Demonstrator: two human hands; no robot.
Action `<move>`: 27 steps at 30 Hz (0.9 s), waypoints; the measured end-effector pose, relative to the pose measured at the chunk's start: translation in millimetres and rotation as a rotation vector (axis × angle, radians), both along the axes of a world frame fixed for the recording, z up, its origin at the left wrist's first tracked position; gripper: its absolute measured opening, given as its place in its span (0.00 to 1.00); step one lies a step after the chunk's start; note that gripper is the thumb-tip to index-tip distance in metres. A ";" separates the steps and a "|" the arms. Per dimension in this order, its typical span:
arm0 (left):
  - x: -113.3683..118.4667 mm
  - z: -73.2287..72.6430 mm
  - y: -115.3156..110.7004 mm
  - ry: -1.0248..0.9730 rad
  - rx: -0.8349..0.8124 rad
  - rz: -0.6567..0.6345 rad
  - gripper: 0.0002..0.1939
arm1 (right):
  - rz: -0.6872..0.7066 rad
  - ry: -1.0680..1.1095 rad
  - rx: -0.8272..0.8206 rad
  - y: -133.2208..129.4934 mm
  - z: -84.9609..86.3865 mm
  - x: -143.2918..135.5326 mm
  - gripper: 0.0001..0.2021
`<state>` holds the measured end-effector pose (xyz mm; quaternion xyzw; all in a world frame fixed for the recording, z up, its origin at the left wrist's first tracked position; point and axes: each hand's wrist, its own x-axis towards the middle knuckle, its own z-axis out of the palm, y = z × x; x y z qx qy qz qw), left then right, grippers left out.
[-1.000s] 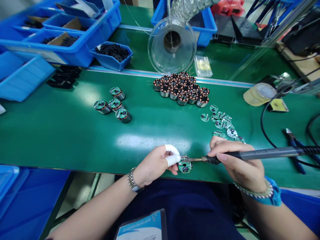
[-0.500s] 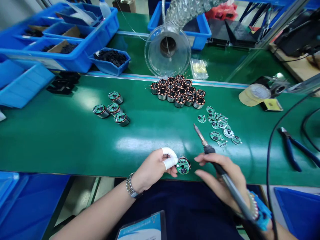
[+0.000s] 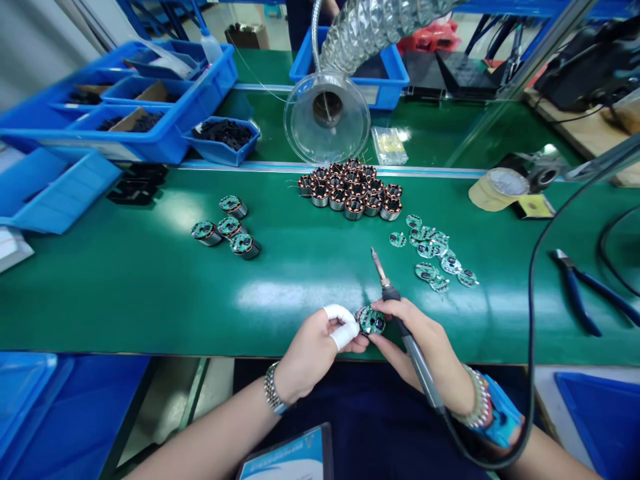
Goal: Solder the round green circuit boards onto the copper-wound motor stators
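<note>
Near the front edge of the bench, a motor stator topped with a round green circuit board [image 3: 372, 321] is held between both hands. My left hand [image 3: 320, 340], with white covers on the thumb and a finger, is closed on its left side. My right hand [image 3: 425, 343] carries a soldering iron [image 3: 413, 357], its tip pointing up and away from the board. The thumb and a fingertip of that hand also touch the stator's right side. Fine wires seen earlier at the board's edge are hard to make out now.
Bare copper-wound stators [image 3: 354, 190] stand in a cluster ahead, below a clear fume-extraction hood [image 3: 300, 127]. Loose round boards [image 3: 426, 271] lie to the right, near blue-handled cutters [image 3: 575, 300]. Several board-topped stators [image 3: 245, 247] stand left. Blue parts bins [image 3: 175, 137] fill the back left.
My right hand has moved left, and its fingers now touch the stator. The board has turned and tilted in my left hand. The iron has come along leftward.
</note>
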<state>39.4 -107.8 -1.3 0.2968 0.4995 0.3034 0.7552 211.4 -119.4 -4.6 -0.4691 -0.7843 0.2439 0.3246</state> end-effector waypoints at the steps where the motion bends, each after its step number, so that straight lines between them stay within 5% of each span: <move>1: -0.2 0.3 0.5 0.002 0.001 -0.004 0.08 | 0.003 0.001 -0.003 0.2 -0.5 0.1 0.18; 16: -3.7 1.9 3.1 -0.009 0.008 -0.005 0.07 | 0.033 0.006 -0.016 4.4 0.1 -0.9 0.17; 27: -8.5 -1.1 11.2 0.019 0.020 -0.190 0.05 | 0.069 -0.049 -0.022 5.5 1.6 -2.4 0.15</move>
